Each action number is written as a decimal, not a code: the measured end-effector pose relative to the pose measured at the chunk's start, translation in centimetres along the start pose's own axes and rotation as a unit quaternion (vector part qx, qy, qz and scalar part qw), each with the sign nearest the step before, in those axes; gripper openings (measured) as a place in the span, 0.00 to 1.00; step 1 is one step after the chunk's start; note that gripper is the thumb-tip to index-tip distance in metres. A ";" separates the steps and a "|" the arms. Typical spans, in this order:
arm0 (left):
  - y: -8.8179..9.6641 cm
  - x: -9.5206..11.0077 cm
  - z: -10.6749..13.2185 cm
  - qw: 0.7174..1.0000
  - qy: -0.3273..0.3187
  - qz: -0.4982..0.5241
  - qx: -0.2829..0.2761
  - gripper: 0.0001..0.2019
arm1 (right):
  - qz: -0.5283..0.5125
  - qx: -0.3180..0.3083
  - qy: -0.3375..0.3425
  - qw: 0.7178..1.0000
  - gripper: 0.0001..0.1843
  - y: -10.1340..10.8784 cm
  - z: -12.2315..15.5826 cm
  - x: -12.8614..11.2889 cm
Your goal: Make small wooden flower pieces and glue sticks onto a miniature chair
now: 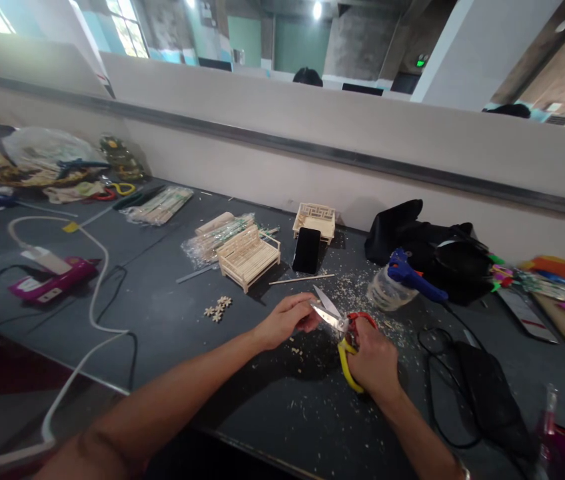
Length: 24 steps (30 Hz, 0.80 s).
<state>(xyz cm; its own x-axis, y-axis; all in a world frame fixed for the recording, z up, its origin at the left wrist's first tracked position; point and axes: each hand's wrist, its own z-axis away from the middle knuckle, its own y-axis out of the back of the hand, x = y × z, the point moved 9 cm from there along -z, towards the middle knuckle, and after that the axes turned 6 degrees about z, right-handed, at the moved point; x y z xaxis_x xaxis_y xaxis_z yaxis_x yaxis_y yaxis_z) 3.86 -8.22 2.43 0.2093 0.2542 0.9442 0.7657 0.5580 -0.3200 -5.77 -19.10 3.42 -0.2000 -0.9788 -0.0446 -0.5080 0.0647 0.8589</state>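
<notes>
My right hand (373, 360) grips scissors (340, 327) with one red and one yellow handle; the blades stand apart and point up and left. My left hand (290, 319) is pinched right at the blades, holding something too small to make out. Wood chips (312, 373) are scattered on the dark table (172, 320) under and around both hands. A thin wooden stick (301, 279) lies just beyond my left hand.
A small wooden bench model (248, 257), a black phone (306, 250) leaning on a wooden box model (315, 220), bags of sticks (215, 237), small wooden flower pieces (217, 308), a blue glue gun (412, 275), a black bag (427, 247), cables (442, 373) and a pink tool (52, 280) lie around.
</notes>
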 end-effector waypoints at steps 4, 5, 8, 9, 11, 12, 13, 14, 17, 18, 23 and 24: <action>-0.1 -0.8 -0.1 1.000 0.022 0.021 0.001 0.11 | 0.006 0.005 0.004 1.000 0.05 0.4 -0.1 -0.2; -0.3 -1.0 -0.1 0.999 0.027 0.026 -0.004 0.12 | 0.008 0.008 0.004 1.000 0.05 0.5 -0.1 -0.3; -0.7 -1.2 -0.1 0.998 0.037 0.046 -0.019 0.12 | 0.007 0.020 0.009 1.000 0.04 1.0 -0.1 -0.5; -0.8 -1.2 -0.1 0.998 0.039 0.053 -0.020 0.12 | 0.007 0.020 0.009 1.000 0.04 1.0 -0.1 -0.6; -0.9 -1.2 0.0 0.997 0.040 0.061 -0.018 0.12 | 0.006 0.015 0.007 1.000 0.04 1.0 -0.2 -0.5; -1.0 -1.2 0.0 0.997 0.041 0.061 -0.015 0.12 | 0.005 0.012 0.006 1.000 0.04 0.9 -0.1 -0.5; -1.0 -1.2 0.0 0.997 0.043 0.061 -0.012 0.12 | 0.004 0.012 0.008 1.000 0.05 0.9 -0.1 -0.5; -1.0 -1.2 0.1 0.997 0.046 0.060 -0.012 0.12 | 0.002 0.014 0.010 1.000 0.05 0.9 -0.1 -0.6; -1.0 -1.4 0.2 0.996 0.058 0.070 -0.010 0.13 | 0.002 0.019 0.016 1.000 0.05 1.0 -0.1 -0.7; -1.0 -1.4 0.2 0.995 0.061 0.074 -0.011 0.14 | 0.003 0.019 0.017 1.000 0.05 1.0 -0.1 -0.7; -0.8 -1.7 0.2 0.993 0.071 0.090 -0.006 0.16 | 0.003 0.039 0.030 0.999 0.06 1.6 -0.1 -1.0; -0.8 -1.8 0.3 0.993 0.074 0.092 -0.005 0.16 | -0.001 0.045 0.033 0.998 0.06 1.7 -0.1 -1.1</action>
<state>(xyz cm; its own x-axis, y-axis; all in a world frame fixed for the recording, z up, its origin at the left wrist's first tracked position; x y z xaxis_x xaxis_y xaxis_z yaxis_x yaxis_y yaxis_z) 2.73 -8.90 0.99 0.4329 0.2320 0.8711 0.7123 0.5042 -0.4883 -6.35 -17.94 4.95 -0.1444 -0.9895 -0.0090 -0.5822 0.0776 0.8093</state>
